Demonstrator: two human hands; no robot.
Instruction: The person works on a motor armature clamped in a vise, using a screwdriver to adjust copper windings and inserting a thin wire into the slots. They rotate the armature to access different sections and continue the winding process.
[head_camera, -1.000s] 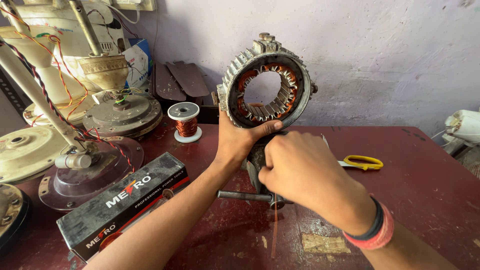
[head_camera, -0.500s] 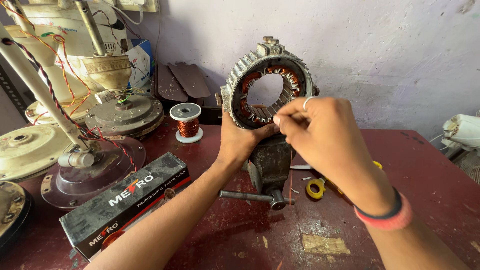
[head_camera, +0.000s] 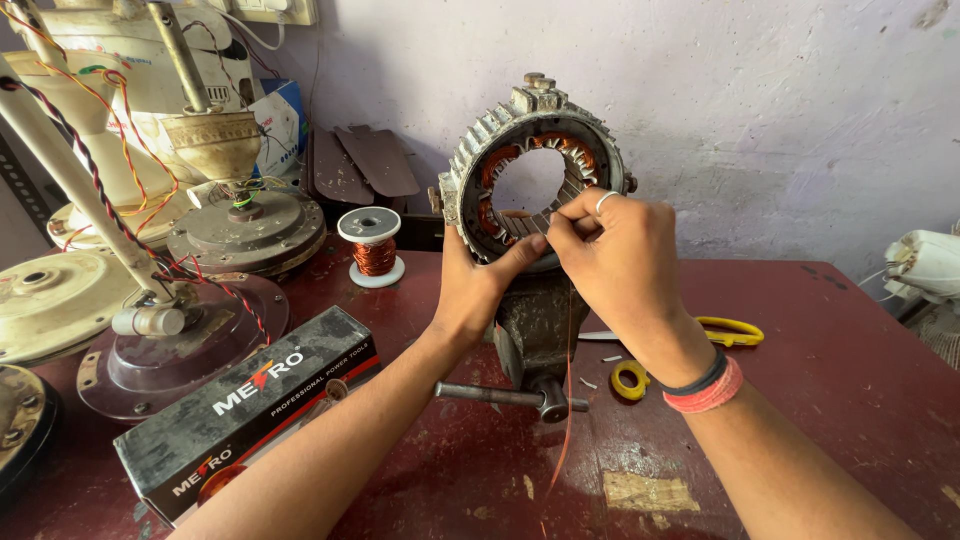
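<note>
In the middle of the frame, the left hand (head_camera: 478, 290) holds the bottom of the round motor ring (head_camera: 535, 170), grip closed on it. The ring stands in a vise (head_camera: 535, 335) on the counter (head_camera: 830, 400). The right hand (head_camera: 625, 255) has moved up a little and now pinches a thin copper wire (head_camera: 566, 400) at the ring.

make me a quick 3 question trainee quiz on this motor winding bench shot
1. True or false: the stator ring stands upright, clamped in the bench vise.
2. Which hand pinches the copper wire at the ring's inner slots? A. left hand B. right hand
3. What lies on the red table just beyond the right wrist?

Key
1. True.
2. B: the right hand pinches it; the left hand steadies the ring's lower rim.
3. Yellow-handled scissors and a small yellow tape roll.
</note>
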